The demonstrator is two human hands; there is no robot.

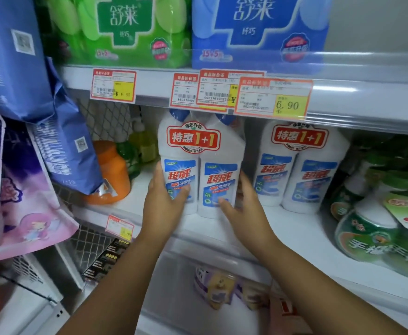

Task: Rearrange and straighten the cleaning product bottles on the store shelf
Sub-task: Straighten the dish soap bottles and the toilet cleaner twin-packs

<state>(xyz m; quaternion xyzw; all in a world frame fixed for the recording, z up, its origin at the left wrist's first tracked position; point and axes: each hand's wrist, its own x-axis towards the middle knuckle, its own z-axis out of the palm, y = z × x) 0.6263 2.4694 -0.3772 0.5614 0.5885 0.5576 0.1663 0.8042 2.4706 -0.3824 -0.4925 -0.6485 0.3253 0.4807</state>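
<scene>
White plastic sits in both grips: the left hand (164, 199) wraps the left side of the twin pack (198, 165), the right hand (243, 206) clasps its right. It stands upright on the shelf (290, 228), caps up, blue labels and red 1+1 banner facing near, left of a matching pack (299, 170).

A single head-worn camera looks forward and slightly down, close to the white shelf (282, 228).
</scene>
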